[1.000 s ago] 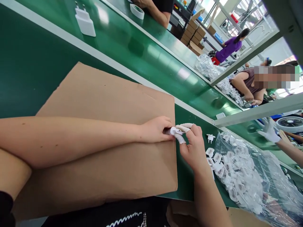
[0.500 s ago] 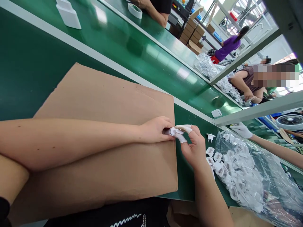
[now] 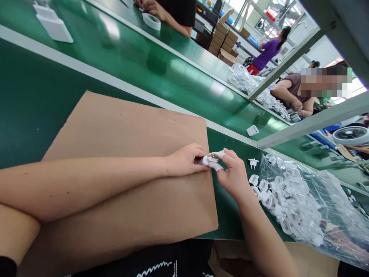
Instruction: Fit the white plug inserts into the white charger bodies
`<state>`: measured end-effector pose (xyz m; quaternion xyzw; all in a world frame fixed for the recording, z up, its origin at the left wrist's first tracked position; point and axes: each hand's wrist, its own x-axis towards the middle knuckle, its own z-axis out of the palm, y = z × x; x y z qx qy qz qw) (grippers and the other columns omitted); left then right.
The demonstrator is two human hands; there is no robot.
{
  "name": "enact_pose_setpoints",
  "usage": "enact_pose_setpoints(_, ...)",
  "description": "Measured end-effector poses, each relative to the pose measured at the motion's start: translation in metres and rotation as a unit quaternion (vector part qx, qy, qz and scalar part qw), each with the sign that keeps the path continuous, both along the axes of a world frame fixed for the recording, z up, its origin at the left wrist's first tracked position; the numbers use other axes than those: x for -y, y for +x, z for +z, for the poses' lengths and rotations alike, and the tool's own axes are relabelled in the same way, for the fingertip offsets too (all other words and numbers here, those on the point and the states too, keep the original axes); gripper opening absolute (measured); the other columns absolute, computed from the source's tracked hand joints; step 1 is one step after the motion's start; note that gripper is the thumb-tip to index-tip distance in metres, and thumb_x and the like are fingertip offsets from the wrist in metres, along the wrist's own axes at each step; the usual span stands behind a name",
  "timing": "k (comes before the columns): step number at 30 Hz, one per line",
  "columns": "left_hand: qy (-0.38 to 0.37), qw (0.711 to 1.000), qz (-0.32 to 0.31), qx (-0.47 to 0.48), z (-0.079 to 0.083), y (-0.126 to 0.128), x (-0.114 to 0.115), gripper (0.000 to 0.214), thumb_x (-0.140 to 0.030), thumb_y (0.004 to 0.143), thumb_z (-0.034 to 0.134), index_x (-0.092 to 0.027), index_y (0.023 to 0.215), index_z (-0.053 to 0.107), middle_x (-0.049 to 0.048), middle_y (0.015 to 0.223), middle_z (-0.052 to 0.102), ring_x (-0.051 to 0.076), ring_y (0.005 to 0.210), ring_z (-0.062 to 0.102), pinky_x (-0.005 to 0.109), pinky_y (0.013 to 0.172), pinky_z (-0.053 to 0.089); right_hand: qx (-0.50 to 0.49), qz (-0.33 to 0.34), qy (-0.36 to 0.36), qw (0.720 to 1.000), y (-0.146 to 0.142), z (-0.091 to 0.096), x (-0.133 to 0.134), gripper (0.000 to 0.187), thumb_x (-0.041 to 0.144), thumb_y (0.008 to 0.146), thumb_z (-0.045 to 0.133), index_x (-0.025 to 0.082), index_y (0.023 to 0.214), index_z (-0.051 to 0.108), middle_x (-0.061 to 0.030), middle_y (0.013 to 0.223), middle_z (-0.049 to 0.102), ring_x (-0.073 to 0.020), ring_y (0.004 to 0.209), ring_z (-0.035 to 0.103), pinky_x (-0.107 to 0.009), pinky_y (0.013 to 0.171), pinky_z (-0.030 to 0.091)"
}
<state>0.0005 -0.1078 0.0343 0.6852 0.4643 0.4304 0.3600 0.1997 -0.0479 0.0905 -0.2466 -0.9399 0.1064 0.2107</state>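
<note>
From where I stand, much of a white piece [image 3: 205,161] is hidden inside the left hand [image 3: 183,159] and behind the covered fingers [image 3: 215,166] of the right hand [image 3: 235,173]; its finer details are too small to make out. The left forearm [image 3: 95,181] blocks a band of the cardboard sheet [image 3: 129,130] and is cut off at the left. Heaped white parts [image 3: 284,200] overlap under clear plastic [image 3: 334,188], too jumbled to count. A co-worker in black [image 3: 180,13] is cut off at the top; another's head [image 3: 325,82] is blurred into blocks.
</note>
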Motion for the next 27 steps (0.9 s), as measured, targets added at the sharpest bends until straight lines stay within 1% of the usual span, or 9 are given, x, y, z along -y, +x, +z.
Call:
enact_pose_setpoints(3, 0.0, 1.0, 0.016, -0.014, -0.002, 0.001, 0.0, 0.023, -0.042, 0.087, 0.073, -0.019, 0.092, 0.076, 0.0056, 0.095, 0.069, 0.022, 0.09, 0.065, 0.033, 0.082, 0.052, 0.001, -0.017, -0.017, 1.0, 0.0, -0.005, -0.004, 0.027, 0.003, 0.075, 0.058, 0.022, 0.088, 0.071, -0.0001, 0.077, 0.059, -0.0194, 0.076, 0.056, -0.046, 0.105, 0.046)
enact_pose_setpoints(8, 0.006, 0.999, 0.018, -0.047, 0.0, 0.004, 0.002, 0.029, -0.047, 0.092, 0.067, -0.021, 0.093, 0.077, 0.0054, 0.094, 0.07, 0.022, 0.089, 0.065, 0.034, 0.082, 0.052, -0.027, -0.081, -0.075, 0.994, -0.002, -0.017, -0.001, 0.033, 0.005, 0.076, 0.063, 0.022, 0.101, 0.077, -0.0021, 0.083, 0.067, -0.021, 0.084, 0.056, -0.036, 0.083, 0.046)
enact_pose_setpoints(13, 0.009, 1.0, 0.023, -0.018, -0.008, 0.006, 0.002, 0.039, -0.046, 0.087, 0.072, -0.022, 0.118, 0.072, 0.0078, 0.11, 0.073, 0.023, 0.095, 0.066, 0.036, 0.086, 0.054, -0.048, -0.149, -0.063, 0.986, -0.008, -0.028, 0.018, 0.039, 0.004, 0.074, 0.062, 0.022, 0.105, 0.077, -0.0035, 0.088, 0.069, -0.0228, 0.088, 0.059, -0.04, 0.092, 0.048)
enact_pose_setpoints(15, 0.011, 0.999, 0.027, -0.026, -0.012, 0.005, 0.001, 0.04, -0.046, 0.088, 0.071, -0.022, 0.119, 0.071, 0.0085, 0.112, 0.073, 0.023, 0.093, 0.066, 0.037, 0.086, 0.053, -0.058, -0.175, -0.023, 0.983, 0.0, -0.031, 0.036, 0.047, 0.009, 0.08, 0.062, 0.021, 0.124, 0.072, -0.0083, 0.106, 0.073, -0.0267, 0.104, 0.062, -0.046, 0.102, 0.046)
enact_pose_setpoints(17, 0.014, 0.999, 0.025, -0.045, -0.015, 0.005, 0.0, 0.036, -0.047, 0.09, 0.067, -0.022, 0.115, 0.074, 0.0082, 0.111, 0.073, 0.022, 0.09, 0.065, 0.037, 0.085, 0.053, -0.068, -0.206, 0.053, 0.975, 0.019, -0.038, 0.059, 0.061, 0.02, 0.09, 0.06, 0.024, 0.151, 0.053, -0.0128, 0.144, 0.062, -0.0311, 0.136, 0.051, -0.055, 0.119, 0.033)
enact_pose_setpoints(19, 0.011, 0.999, 0.018, -0.049, -0.017, 0.005, -0.002, 0.036, -0.049, 0.092, 0.065, -0.023, 0.115, 0.074, 0.0077, 0.109, 0.073, 0.023, 0.091, 0.065, 0.037, 0.085, 0.052, -0.037, -0.289, 0.116, 0.95, 0.044, -0.049, 0.079, 0.068, 0.029, 0.095, 0.06, 0.028, 0.16, 0.041, -0.011, 0.164, 0.042, -0.036, 0.155, 0.027, -0.061, 0.125, 0.017)
enact_pose_setpoints(21, 0.008, 0.999, 0.011, -0.047, -0.02, 0.005, -0.003, 0.038, -0.052, 0.091, 0.065, -0.022, 0.114, 0.074, 0.0079, 0.105, 0.073, 0.024, 0.093, 0.065, 0.038, 0.085, 0.052, 0.008, -0.403, 0.112, 0.908, 0.069, -0.061, 0.089, 0.066, 0.037, 0.094, 0.063, 0.034, 0.158, 0.046, -0.0091, 0.168, 0.037, -0.0424, 0.157, 0.017, -0.066, 0.124, 0.01)
enact_pose_setpoints(24, 0.016, 0.999, 0.006, -0.045, -0.022, 0.005, -0.006, 0.038, -0.053, 0.09, 0.065, -0.021, 0.11, 0.074, 0.0083, 0.103, 0.073, 0.026, 0.093, 0.066, 0.04, 0.085, 0.053, 0.08, -0.496, 0.013, 0.864, 0.098, -0.074, 0.079, 0.06, 0.043, 0.092, 0.065, 0.034, 0.151, 0.055, -0.0116, 0.157, 0.051, -0.0449, 0.154, 0.024, -0.066, 0.121, 0.018)
enact_pose_setpoints(27, 0.019, 0.998, -0.007, -0.051, -0.023, 0.004, -0.006, 0.039, -0.054, 0.091, 0.063, -0.023, 0.114, 0.072, 0.0092, 0.109, 0.072, 0.028, 0.098, 0.066, 0.044, 0.089, 0.053, 0.106, -0.513, -0.034, 0.851, 0.111, -0.075, 0.053, 0.046, 0.026, 0.094, 0.056, 0.031, 0.138, 0.067, -0.0108, 0.149, 0.058, -0.0356, 0.151, 0.034, -0.056, 0.118, 0.027)
